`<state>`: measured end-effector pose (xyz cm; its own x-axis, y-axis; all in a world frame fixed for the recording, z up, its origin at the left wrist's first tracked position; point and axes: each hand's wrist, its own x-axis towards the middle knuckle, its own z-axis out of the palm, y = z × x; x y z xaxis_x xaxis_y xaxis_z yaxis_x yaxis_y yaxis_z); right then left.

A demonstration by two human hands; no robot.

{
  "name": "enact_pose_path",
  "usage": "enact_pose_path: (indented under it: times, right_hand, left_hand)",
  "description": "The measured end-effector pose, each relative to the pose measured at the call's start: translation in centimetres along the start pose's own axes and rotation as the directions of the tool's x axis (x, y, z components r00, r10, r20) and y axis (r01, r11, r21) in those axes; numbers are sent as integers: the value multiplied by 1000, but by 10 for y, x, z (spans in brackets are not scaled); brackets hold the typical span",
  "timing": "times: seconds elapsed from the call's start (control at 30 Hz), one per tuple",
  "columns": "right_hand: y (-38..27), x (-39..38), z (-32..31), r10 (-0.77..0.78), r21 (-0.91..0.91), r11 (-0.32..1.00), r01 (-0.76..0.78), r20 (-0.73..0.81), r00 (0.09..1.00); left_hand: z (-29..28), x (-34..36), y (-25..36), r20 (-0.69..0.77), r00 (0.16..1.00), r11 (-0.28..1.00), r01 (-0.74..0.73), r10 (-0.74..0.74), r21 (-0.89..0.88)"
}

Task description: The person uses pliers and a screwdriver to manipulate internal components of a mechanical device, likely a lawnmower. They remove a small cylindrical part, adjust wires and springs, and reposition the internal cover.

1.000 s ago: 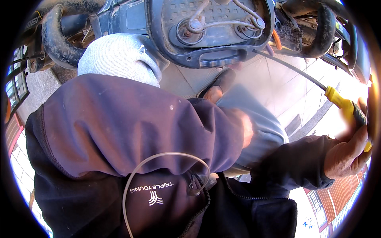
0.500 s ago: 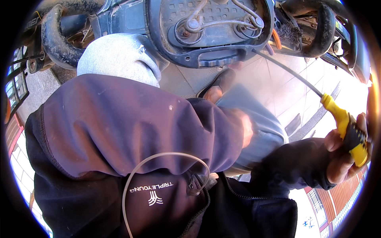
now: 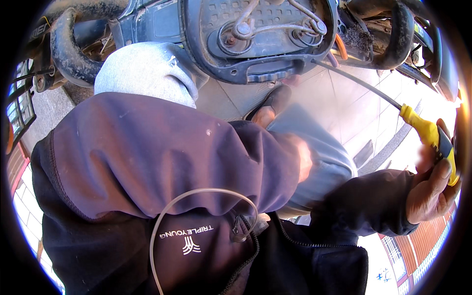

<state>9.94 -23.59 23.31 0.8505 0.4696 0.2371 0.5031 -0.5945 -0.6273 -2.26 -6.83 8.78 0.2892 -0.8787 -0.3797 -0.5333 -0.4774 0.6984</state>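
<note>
At the far right, my right hand is closed round the yellow and black handle of a screwdriver. Its long thin shaft slants up and left to the lower right edge of a dusty dark blue plastic housing; the tip is hidden there. My left arm lies across the middle in a dark sleeve. Only the blurred back of my left hand shows past its cuff, resting by my jeans leg, and its fingers are out of sight.
Bent wire holders sit on the ribbed housing. Dirty black tubular bars flank it at left and right. An orange hose hangs by its right side. Below lies a pale tiled floor. A clear tube loops before my jacket.
The screwdriver handle has turned in my right hand and risen slightly, and my right fingers have shifted around it. My left arm and hand look nearly unmoved.
</note>
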Motion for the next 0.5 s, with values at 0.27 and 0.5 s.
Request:
enact_pose_path:
  times: [0.27, 0.5]
  right_hand:
    - [-9, 0, 24, -80, -63, 995, 73, -123, 989]
    - [-6, 7, -1, -219, 132, 974, 185, 328, 919]
  left_hand:
    - [2, -10, 5, -90, 995, 998, 38, -33, 48]
    - [3, -4, 2, -38, 999, 1000, 21, -21, 6]
